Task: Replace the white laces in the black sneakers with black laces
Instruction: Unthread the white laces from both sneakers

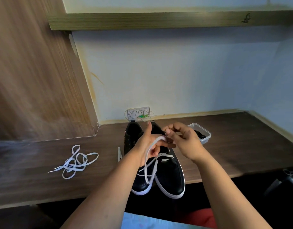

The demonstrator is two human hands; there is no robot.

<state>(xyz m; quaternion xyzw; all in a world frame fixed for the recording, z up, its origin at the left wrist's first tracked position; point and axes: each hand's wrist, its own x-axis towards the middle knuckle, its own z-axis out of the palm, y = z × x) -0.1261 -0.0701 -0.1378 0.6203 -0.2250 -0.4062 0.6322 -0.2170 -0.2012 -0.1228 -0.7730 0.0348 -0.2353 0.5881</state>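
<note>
Two black sneakers with white soles stand side by side at the desk's front edge, toes toward me: the left sneaker [140, 184] and the right sneaker [171, 177]. A white lace [150, 164] runs from the right sneaker's lower eyelets up over my left hand [150, 142], whose curled fingers hold a loop of it, thumb raised. My right hand [183, 139] hovers above the right sneaker and pinches something small between thumb and forefinger, apparently the lace end. A second white lace [76, 160] lies loose in a tangle on the desk at the left.
A clear plastic tub [206, 132] with dark contents, perhaps black laces, stands behind my right hand. A white wall socket box [139, 114] sits at the desk's back edge. A wooden panel rises at the left. A short white strip [119, 153] lies beside the left sneaker.
</note>
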